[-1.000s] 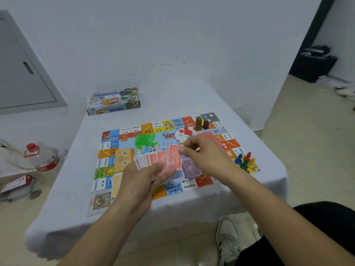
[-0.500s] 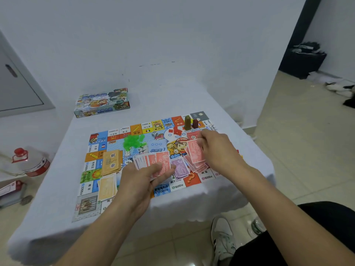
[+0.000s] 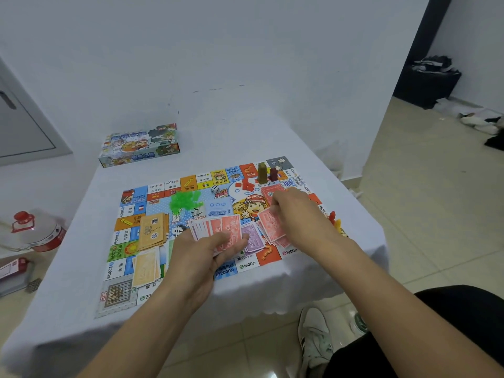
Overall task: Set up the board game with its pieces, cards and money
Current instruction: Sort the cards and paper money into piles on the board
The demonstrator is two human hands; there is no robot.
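The colourful game board (image 3: 152,192) lies on a white-clothed table (image 3: 71,282). My left hand (image 3: 196,257) grips a fan of red money notes (image 3: 223,227) above the board's near edge. My right hand (image 3: 297,214) rests over a spread pile of red notes (image 3: 272,227) on the board, fingers bent down onto a note. Purple notes (image 3: 253,238) lie between the two red groups. Tan card stacks (image 3: 152,227) sit at the left. Green houses (image 3: 182,200), red houses (image 3: 246,184), a die (image 3: 215,190) and two tall pieces (image 3: 262,171) stand on the board.
The game box (image 3: 139,145) sits at the table's far left. Coloured pawns (image 3: 336,222) peek out beyond my right wrist. A red-capped jug (image 3: 38,230) stands on the floor at the left. My shoe (image 3: 313,342) is below the table's near edge.
My right hand carried a red note from the fan to the right and lowered it onto the red pile on the board. The left hand kept holding the fan.
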